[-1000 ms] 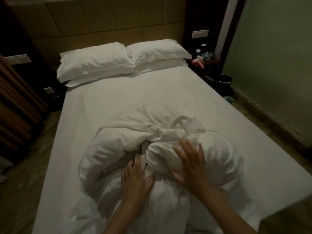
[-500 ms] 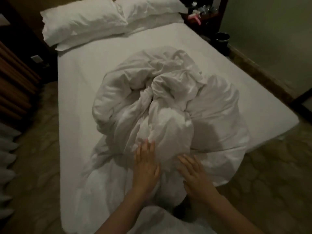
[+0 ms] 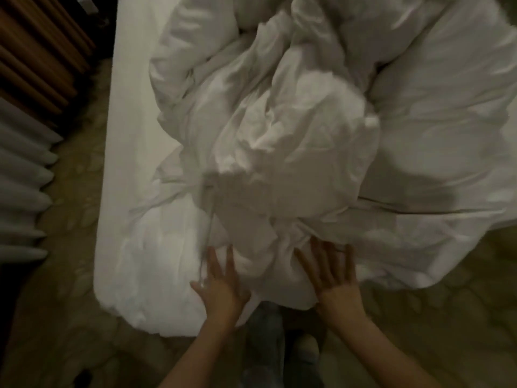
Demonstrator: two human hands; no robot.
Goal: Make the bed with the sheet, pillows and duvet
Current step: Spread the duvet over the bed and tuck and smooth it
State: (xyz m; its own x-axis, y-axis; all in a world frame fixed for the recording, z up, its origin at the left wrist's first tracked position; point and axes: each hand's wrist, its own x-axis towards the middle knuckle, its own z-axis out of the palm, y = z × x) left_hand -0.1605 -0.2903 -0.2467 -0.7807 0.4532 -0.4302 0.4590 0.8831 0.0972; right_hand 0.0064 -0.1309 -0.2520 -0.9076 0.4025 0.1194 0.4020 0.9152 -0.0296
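Duvet [image 3: 293, 130]: it lies in one big crumpled heap on the bed, bunched rather than spread, and I judge it sits this way because I have yet to find an edge or corner to pull it flat. Its near folds spill over the foot end of the bed, and its right side hangs past the mattress edge toward the floor.
Fitted sheet [image 3: 131, 152]: a smooth white strip shows left of the duvet, flat on the mattress, so I judge the sheet step is done.
Pillows: out of view beyond the duvet; I cannot say how they lie.
Floor [image 3: 70, 317]: a patterned, dim surface runs left of the duvet and below its hanging folds, where I stand at the foot of the bed.
Curtain [image 3: 22, 177]: pale pleats hang far left of the duvet, across the floor strip.
Wooden slats [image 3: 36, 51]: brown ribbed panelling stands above the curtain, at the upper left, well apart from the duvet.
Right hand [image 3: 334, 278]: fingers spread wide and straight, palm down on the duvet's near fold, gripping nothing; I hold it flat to feel through the cloth for the hem.
Left hand [image 3: 221, 287]: fingers straight and slightly fanned, laid on the duvet's near edge, left of the right hand, pinching nothing.
Next move: I judge I must gather a corner in each hand before I shake the duvet out.
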